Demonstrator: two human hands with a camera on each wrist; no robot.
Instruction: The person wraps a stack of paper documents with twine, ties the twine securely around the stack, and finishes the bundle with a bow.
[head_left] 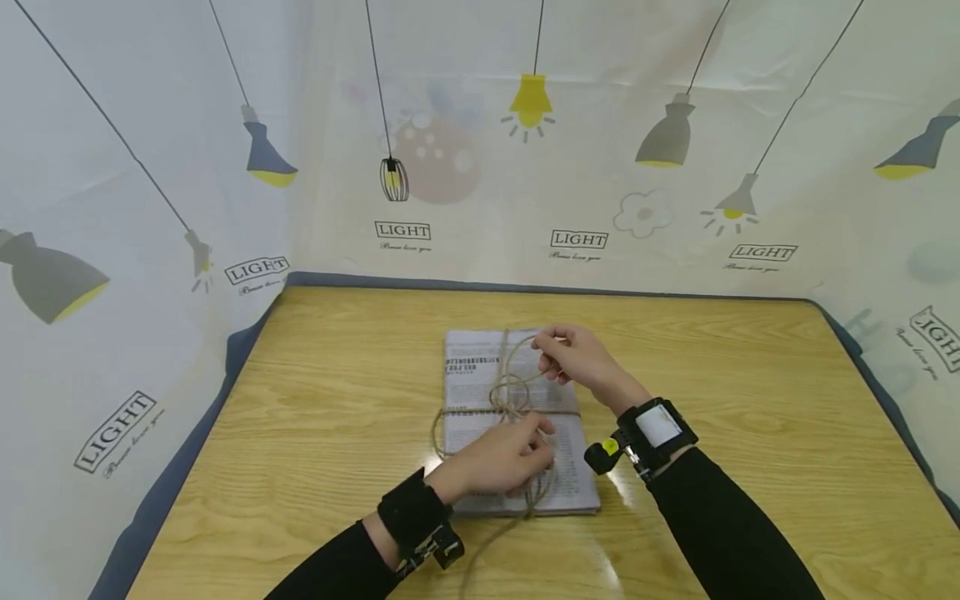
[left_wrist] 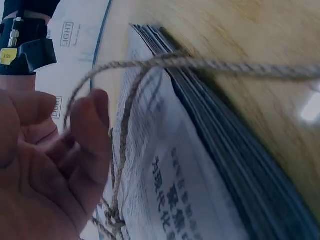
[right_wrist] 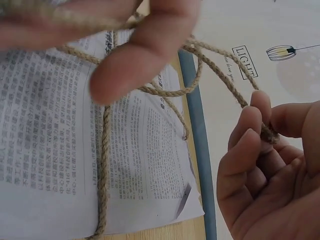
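Observation:
A stack of newspapers (head_left: 562,483) lies on the table, bound crosswise with brown twine (head_left: 468,411). Loose loops and a knot of twine (head_left: 510,400) sit at the middle of its top. My right hand (head_left: 573,358), above the stack's far right part, pinches a twine end (right_wrist: 270,134) between thumb and fingers. Over the near part of the stack is my left hand (head_left: 502,454). Its fingers are curled, and a raised length of twine (left_wrist: 95,72) runs in among them. Just where the twine passes there is partly hidden by the thumb (left_wrist: 90,125).
The wooden table (head_left: 315,400) surrounds the stack. Cloth with printed lamps (head_left: 465,125) hangs round the back and sides. A loose twine tail (head_left: 480,554) trails toward the table's near side, and a twine loop (head_left: 435,433) sticks out left of the stack.

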